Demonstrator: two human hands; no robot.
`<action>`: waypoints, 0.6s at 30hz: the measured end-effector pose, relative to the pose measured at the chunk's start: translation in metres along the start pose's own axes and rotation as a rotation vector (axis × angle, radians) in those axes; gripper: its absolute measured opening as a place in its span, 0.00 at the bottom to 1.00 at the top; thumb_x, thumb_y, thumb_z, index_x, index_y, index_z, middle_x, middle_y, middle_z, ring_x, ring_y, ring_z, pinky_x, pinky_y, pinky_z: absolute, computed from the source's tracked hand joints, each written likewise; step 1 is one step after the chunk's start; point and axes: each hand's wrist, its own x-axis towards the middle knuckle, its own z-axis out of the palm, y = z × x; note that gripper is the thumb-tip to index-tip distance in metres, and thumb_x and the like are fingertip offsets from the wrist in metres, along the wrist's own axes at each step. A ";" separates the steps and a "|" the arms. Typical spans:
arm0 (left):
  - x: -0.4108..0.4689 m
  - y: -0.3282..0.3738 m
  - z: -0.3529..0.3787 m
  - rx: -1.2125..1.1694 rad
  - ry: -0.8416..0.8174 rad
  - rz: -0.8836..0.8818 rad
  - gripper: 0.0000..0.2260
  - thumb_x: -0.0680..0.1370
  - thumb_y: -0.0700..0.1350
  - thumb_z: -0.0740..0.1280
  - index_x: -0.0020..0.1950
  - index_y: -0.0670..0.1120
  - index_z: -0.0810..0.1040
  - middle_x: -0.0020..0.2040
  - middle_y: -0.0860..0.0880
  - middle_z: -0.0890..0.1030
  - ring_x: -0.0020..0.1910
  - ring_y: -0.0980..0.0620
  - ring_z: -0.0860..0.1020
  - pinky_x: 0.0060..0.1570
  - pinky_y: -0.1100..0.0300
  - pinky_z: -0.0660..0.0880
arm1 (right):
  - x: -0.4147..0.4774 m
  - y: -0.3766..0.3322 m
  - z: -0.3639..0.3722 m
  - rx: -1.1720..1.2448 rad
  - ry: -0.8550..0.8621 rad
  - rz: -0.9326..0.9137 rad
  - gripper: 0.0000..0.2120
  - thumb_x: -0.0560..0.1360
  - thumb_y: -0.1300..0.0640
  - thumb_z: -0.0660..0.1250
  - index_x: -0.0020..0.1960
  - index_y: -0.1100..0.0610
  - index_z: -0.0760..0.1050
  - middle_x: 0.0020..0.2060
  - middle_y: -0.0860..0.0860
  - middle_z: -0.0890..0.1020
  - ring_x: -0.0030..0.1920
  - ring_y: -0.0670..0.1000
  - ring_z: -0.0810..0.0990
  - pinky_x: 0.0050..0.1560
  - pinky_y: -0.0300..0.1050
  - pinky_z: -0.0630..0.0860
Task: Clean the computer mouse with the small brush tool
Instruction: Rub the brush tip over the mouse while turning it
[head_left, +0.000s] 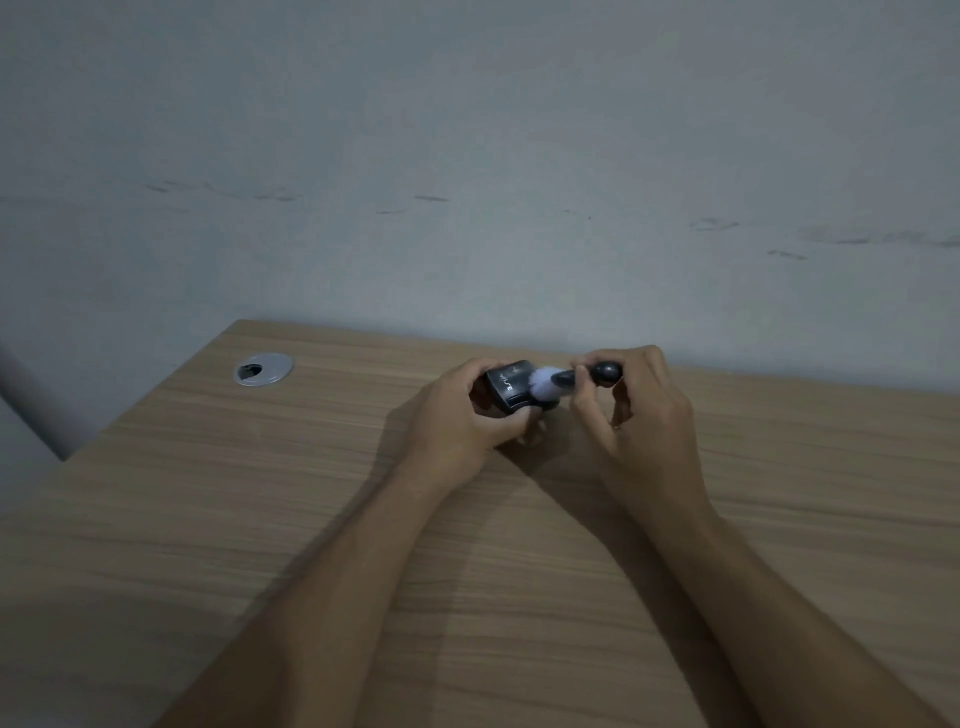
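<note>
My left hand (462, 421) grips a black computer mouse (506, 387) with white lettering, held a little above the wooden desk (260, 519). My right hand (644, 405) pinches a small brush tool (576, 376) by its black handle. The brush's white bristles touch the right side of the mouse. Most of the mouse's underside is hidden by my left fingers.
A round silver cable grommet (263, 369) sits in the desk near its far left corner. A grey wall (467, 182) stands right behind the desk's far edge. The desk's left edge drops away toward the floor.
</note>
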 end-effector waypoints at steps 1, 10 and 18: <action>0.001 0.000 0.000 0.014 0.003 0.014 0.20 0.73 0.46 0.85 0.64 0.54 0.86 0.51 0.57 0.89 0.48 0.63 0.86 0.45 0.71 0.77 | 0.000 -0.004 -0.001 0.014 0.002 -0.030 0.06 0.81 0.63 0.74 0.57 0.61 0.84 0.49 0.51 0.80 0.40 0.30 0.72 0.48 0.24 0.67; 0.000 0.001 0.000 0.114 0.034 0.220 0.27 0.72 0.42 0.84 0.70 0.53 0.84 0.63 0.58 0.85 0.60 0.61 0.82 0.62 0.67 0.77 | -0.001 0.006 0.006 -0.009 -0.036 0.073 0.06 0.81 0.59 0.75 0.57 0.59 0.84 0.50 0.51 0.79 0.38 0.31 0.72 0.47 0.24 0.67; 0.003 0.001 0.003 0.253 0.010 0.263 0.27 0.72 0.41 0.82 0.71 0.53 0.84 0.65 0.56 0.84 0.63 0.56 0.82 0.60 0.68 0.76 | -0.003 -0.015 0.004 0.045 -0.087 -0.062 0.07 0.84 0.59 0.72 0.60 0.60 0.83 0.50 0.51 0.79 0.41 0.32 0.72 0.48 0.25 0.67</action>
